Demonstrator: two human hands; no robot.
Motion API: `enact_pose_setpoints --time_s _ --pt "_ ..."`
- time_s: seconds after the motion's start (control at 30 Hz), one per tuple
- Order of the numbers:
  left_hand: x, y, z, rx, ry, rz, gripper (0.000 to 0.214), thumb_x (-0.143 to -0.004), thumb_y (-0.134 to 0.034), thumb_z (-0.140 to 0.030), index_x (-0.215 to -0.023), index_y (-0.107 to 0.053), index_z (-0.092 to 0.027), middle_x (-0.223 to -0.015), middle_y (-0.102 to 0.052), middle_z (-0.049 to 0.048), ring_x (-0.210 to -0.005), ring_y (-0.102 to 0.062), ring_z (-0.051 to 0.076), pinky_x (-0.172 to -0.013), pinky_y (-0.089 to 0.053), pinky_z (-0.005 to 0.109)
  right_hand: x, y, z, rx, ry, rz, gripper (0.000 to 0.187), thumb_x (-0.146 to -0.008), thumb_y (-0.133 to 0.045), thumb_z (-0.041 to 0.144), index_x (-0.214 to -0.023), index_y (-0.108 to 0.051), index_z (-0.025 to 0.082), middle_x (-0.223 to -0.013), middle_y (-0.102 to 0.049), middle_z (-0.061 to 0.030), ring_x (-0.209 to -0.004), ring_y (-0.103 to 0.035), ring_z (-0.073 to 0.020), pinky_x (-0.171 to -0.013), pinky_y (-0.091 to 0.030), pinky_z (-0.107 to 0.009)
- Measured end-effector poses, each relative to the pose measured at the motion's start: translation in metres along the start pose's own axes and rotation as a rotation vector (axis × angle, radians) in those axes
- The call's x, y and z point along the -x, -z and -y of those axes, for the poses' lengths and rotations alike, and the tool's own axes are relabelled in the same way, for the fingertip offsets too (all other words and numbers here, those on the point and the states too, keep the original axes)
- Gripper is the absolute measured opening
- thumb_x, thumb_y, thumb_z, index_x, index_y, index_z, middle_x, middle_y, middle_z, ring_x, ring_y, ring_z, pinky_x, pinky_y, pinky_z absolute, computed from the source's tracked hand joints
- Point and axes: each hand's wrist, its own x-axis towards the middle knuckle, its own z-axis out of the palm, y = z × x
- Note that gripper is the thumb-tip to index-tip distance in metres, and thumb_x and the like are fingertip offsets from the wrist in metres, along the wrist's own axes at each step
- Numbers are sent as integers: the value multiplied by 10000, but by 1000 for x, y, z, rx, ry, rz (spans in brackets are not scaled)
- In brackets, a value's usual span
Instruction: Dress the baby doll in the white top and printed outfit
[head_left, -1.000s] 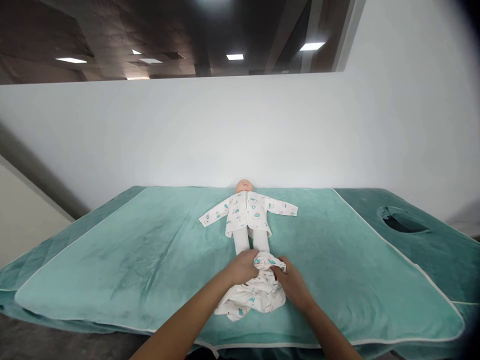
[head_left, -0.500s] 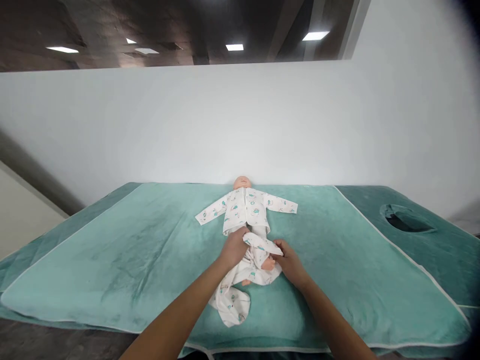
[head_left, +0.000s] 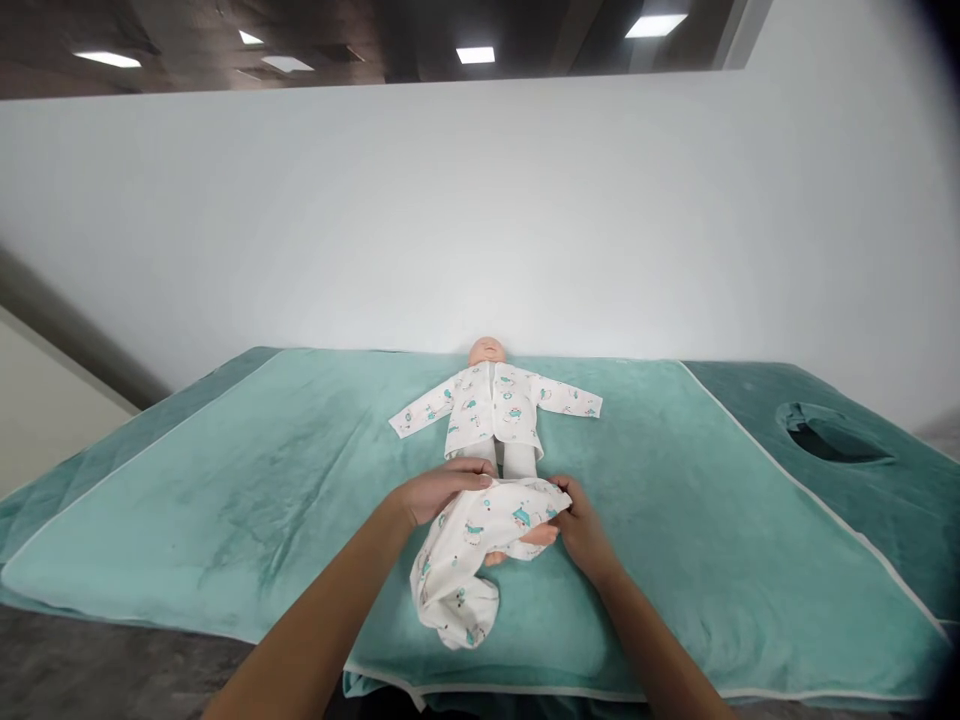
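A baby doll point(head_left: 487, 349) lies on its back, head toward the wall, in a white printed jacket point(head_left: 493, 408) with the sleeves spread out. White printed baby pants point(head_left: 480, 527) are bunched over its lower legs, with one part trailing toward me on the left. My left hand point(head_left: 442, 488) is closed on the upper left edge of the pants, thumb on top. My right hand point(head_left: 580, 518) pinches their right edge beside the doll's foot point(head_left: 540, 534). Both feet show partly below the cloth.
A light green cover point(head_left: 247, 500) lies over the massage bed, which has a dark face hole point(head_left: 836, 440) at the right. A white wall point(head_left: 480, 220) stands behind the bed. Ceiling lights show above it.
The pants' upper edge has been drawn out wider across the doll's legs. My left hand has shifted left and its grip has flattened. The right hand keeps its pinch. The view has tilted slightly down.
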Motion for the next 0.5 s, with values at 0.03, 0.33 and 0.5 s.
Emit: enact_pose_setpoints --time_s 0.03,0.33,0.5 --pt "-3 0 3 46 -37 -19 299 -743 -764 -412 -798 -634 -148 -750 -554 12 -662 -489 112 -589 -363 220 0 0 -1 3 3 4 251 -786 -553 287 -1034 -572 258 -971 -629 -19 -904 -555 -252 -808 -434 -364" --pt "-12 -16 -5 -201 -14 -96 278 -740 -755 -395 -883 -675 -171 -855 -644 38 -723 -551 142 -610 -389 235 -3 4 -7 -63 -23 -157 138 -792 -525 289 -921 -490 254 -812 -523 5 -771 -494 -210 -695 -405 -331" --pt "-4 -18 -3 -556 25 146 252 -742 -749 -417 -797 -676 -182 -747 -592 -1 -671 -500 136 -578 -335 242 -6 6 -11 -227 -10 -162 132 -750 -585 286 -863 -520 267 -748 -527 40 -691 -485 -176 -627 -391 -282"
